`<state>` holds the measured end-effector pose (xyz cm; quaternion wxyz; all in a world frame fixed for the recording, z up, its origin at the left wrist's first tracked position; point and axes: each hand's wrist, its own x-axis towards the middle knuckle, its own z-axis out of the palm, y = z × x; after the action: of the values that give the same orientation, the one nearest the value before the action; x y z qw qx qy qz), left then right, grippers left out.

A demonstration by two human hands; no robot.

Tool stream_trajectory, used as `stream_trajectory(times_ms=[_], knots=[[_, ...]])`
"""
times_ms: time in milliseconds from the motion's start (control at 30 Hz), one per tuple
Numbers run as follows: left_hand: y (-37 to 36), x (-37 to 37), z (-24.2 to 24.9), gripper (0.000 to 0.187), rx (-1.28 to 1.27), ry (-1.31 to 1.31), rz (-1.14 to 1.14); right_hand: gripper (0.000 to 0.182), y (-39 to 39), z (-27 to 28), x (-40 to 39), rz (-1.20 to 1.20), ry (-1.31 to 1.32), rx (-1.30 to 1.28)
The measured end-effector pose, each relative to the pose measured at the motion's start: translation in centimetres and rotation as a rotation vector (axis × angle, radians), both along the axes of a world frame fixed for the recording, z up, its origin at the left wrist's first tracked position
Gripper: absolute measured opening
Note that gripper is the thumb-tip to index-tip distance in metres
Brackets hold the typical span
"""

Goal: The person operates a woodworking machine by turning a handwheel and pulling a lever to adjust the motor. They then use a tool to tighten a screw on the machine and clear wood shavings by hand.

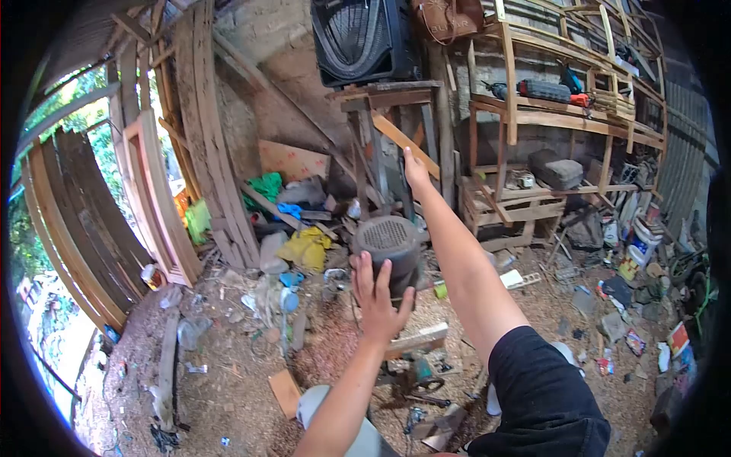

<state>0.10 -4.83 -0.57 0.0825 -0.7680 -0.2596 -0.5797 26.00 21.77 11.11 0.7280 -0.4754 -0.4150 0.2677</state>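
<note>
My left hand (381, 301) rests with spread fingers against the near side of a dark electric motor (390, 236), its round vented cover facing up. Farther forward, my right hand (416, 169) is closed around a flat wooden strip (397, 139), held at a slant in the air. My thumb lies along the strip; the other fingers are mostly hidden behind. Below the motor, a wood board (417, 340) lies near a small green machine part (423, 370) on the shavings-covered ground.
A wooden stand (396, 95) carries a black speaker (365, 42). Slatted shelves (563, 114) on the right hold a tool case (544, 91) and a grey block (555, 169). Yellow cloth (304, 250) and litter cover the ground. Planks (204, 129) lean at left.
</note>
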Motion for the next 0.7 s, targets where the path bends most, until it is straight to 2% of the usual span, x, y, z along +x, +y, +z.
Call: stream_trajectory(times_ms=[33, 67, 100, 200, 300, 333, 367, 467, 500, 567, 700], knots=[[0.0, 0.0, 0.1, 0.083, 0.004, 0.003, -0.009, 0.066, 0.0, 1.1, -1.2, 0.011, -0.031, -0.048], [0.1, 0.0, 0.1, 0.084, 0.003, 0.008, 0.003, 0.061, -0.7, 1.6, -1.7, 0.126, 0.098, -0.175], [0.1, 0.1, 0.0, 0.085, -0.006, 0.006, 0.010, 0.061, -0.4, 1.5, -1.8, 0.135, 0.098, -0.172], [0.4, 0.2, -0.3, 0.083, 0.000, -0.002, 0.004, 0.054, -1.0, 2.2, -0.6, 0.373, 0.240, -0.257], [0.6, 0.5, -0.5, 0.080, 0.019, -0.010, -0.008, 0.054, -2.3, 2.9, 0.2, 0.304, 0.097, -0.257], [0.8, 0.6, -0.8, 0.080, 0.015, -0.016, -0.014, 0.055, -2.5, 3.1, 0.8, 0.384, 0.047, -0.283], [0.9, 0.7, -0.9, 0.079, 0.016, -0.019, -0.020, 0.055, -1.9, 2.6, 1.0, 0.501, 0.176, -0.231], [0.7, 0.7, -0.6, 0.070, 0.005, -0.010, -0.002, 0.049, -6.5, 3.5, -0.8, 0.642, 0.259, -0.157], [0.4, 0.8, -0.6, 0.068, -0.009, -0.011, 0.022, 0.049, -7.8, 3.4, -0.9, 0.613, 0.172, -0.111], [0.1, 1.2, -0.3, 0.062, -0.007, -0.038, 0.013, 0.049, -10.9, 3.2, -1.4, 0.676, 0.172, -0.030], [-0.2, 1.8, -0.7, 0.057, -0.026, -0.086, -0.005, 0.049, -16.8, 1.4, -3.4, 0.538, 0.092, 0.175]])
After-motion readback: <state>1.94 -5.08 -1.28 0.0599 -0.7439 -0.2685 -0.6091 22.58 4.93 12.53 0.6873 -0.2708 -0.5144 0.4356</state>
